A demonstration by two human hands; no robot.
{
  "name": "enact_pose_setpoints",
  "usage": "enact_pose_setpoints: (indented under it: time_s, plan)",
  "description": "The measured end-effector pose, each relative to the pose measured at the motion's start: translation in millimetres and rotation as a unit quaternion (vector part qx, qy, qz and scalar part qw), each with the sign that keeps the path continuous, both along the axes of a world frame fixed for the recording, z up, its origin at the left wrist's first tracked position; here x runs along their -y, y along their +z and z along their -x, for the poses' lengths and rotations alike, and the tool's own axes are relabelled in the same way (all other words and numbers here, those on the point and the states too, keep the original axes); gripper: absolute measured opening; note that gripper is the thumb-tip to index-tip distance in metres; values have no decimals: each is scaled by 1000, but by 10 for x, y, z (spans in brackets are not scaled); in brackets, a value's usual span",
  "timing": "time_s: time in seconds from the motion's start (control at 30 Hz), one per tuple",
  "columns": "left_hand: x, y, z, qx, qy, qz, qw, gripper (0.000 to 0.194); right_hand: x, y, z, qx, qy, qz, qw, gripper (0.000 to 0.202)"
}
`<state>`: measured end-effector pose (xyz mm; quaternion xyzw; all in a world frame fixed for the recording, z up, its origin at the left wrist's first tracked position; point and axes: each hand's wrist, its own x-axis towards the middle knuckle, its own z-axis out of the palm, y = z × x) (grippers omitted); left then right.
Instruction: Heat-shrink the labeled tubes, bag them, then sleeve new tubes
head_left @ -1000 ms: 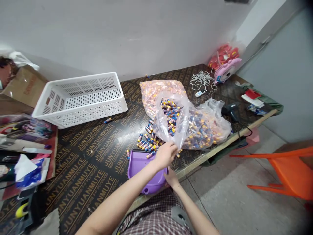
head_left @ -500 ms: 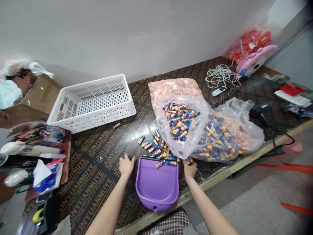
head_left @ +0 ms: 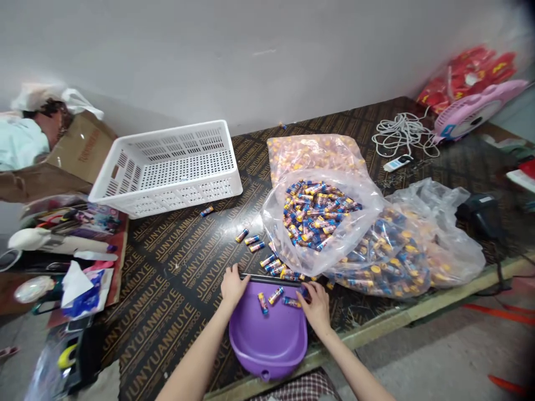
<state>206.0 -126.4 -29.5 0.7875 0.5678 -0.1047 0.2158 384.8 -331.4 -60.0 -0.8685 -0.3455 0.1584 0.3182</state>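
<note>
Dark printed bench (head_left: 184, 267), grey wall (head_left: 234, 61) behind. Purple scoop (head_left: 267, 340) at near edge. Left hand (head_left: 233, 287) at its far-left corner, right hand (head_left: 316, 305) far-right; hands apart, grip unclear. Few small tubes (head_left: 276, 296) inside scoop, more past its far lip. Tilting scoop could roll tubes out; bumping open bag (head_left: 278, 234) beyond, rightward, could spill more.

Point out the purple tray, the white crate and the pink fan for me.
Purple tray (head_left: 268, 334): head view, on its bare floor.
White crate (head_left: 188, 196): head view, on its near side wall.
Pink fan (head_left: 472, 114): head view, on its round front.
</note>
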Motion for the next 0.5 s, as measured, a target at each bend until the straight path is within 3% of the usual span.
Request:
enact_pose_setpoints:
  time_s: [0.13, 0.27, 0.37, 0.5]
  plan:
    - [10, -121, 256, -9, 34, 54, 998, 26, -515, 124, 43, 28, 205, 9, 978, 41]
    - [-81, -89, 534, -28, 64, 75, 995, 11, -1195, 116, 86, 26, 280, -14, 960, 39]
    - [-577, -26, 610, -27, 77, 55, 995, 22, -1675, 33, 129, 35, 303, -31, 952, 41]
    - [-1672, 7, 427, 9, 68, -53, 996, 39, -2244, -76, 85, 60, 301, -30, 951, 48]
